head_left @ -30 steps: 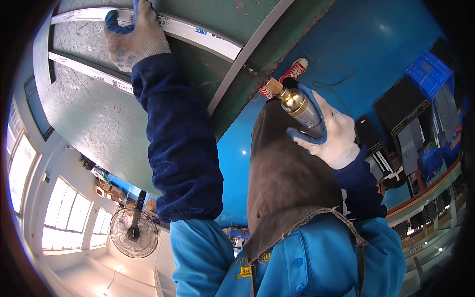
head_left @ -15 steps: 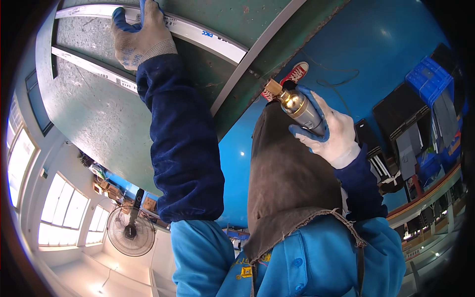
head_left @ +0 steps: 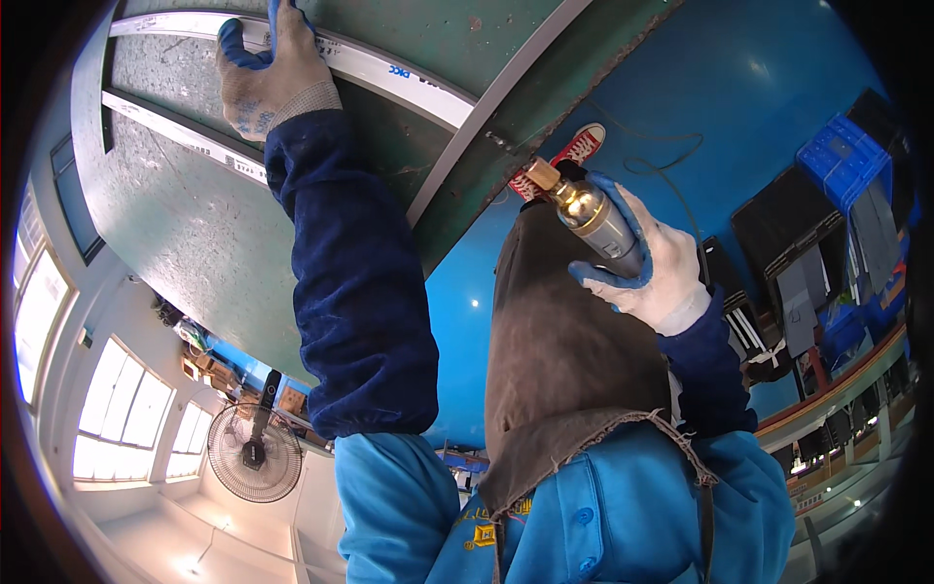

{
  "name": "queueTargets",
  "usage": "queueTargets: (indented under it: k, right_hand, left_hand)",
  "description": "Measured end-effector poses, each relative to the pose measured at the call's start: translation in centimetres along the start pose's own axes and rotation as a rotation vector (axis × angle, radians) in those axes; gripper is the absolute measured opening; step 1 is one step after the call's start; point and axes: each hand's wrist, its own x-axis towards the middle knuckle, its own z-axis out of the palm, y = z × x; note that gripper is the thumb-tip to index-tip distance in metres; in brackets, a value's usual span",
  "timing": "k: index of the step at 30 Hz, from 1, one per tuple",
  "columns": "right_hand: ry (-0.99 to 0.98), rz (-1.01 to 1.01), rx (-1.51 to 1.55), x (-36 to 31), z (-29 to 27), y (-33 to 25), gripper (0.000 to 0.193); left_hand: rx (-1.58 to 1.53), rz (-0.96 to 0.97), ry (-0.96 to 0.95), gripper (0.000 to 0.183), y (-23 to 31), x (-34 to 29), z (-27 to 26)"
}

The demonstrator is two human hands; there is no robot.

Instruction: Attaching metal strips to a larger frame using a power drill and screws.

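Note:
My left hand (head_left: pixel 277 83), in a white knitted glove with blue fingers, lies across a pale metal bar (head_left: pixel 413 88) of a frame on the green worktop. Thumb and index finger are spread apart, though the upper edge cuts off some fingertips. In my gloved right hand (head_left: pixel 662 268) is a power screwdriver (head_left: pixel 598 224) with a dark grey body and a brass-coloured head. Its thin bit (head_left: pixel 506 144) points at the outer side of the frame's grey end rail (head_left: pixel 496 97), near the joint with the bar. Whether the bit touches the rail I cannot tell.
The worktop (head_left: pixel 175 253) ends in a worn edge at my right. A thin cable (head_left: pixel 671 165) loops over the blue floor. Black boxes (head_left: pixel 783 219) and a blue crate (head_left: pixel 844 161) stand at the right. A standing fan (head_left: pixel 255 453) is at the lower left.
The frame and my left hand have shifted slightly left. More of the screwdriver's bit shows between the rail and the brass-coloured head.

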Motion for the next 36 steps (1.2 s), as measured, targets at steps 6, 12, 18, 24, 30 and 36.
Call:
queueTargets:
  k: [6,12,18,24,30,36]
  right_hand:
    - [-0.012,0.047,0.040,1.1,-0.6,-0.5,0.086]
    - [-0.221,0.132,0.302,1.4,-1.4,1.0,0.086]
    - [-0.074,0.023,-0.061,1.7,-1.8,0.4,0.083]
    - [-0.186,0.099,-0.074,2.1,-2.1,0.2,0.084]
    - [-0.155,0.088,-0.076,2.5,-2.3,-0.3,0.085]
    - [-0.302,0.169,-0.152,2.8,-3.6,-1.0,0.086]
  left_hand:
    - [-0.030,0.009,0.027,0.050,0.4,-0.4,0.0]
    - [-0.030,0.017,0.040,0.050,0.4,-0.5,0.2]
    - [-0.069,-0.023,0.016,0.053,0.1,-0.8,-0.3]
    - [-0.100,0.000,0.051,0.045,0.1,-0.7,-0.1]
    - [-0.070,-0.026,0.023,0.044,0.5,-0.7,-0.2]
    - [-0.069,-0.068,0.004,0.054,1.2,-1.1,-0.3]
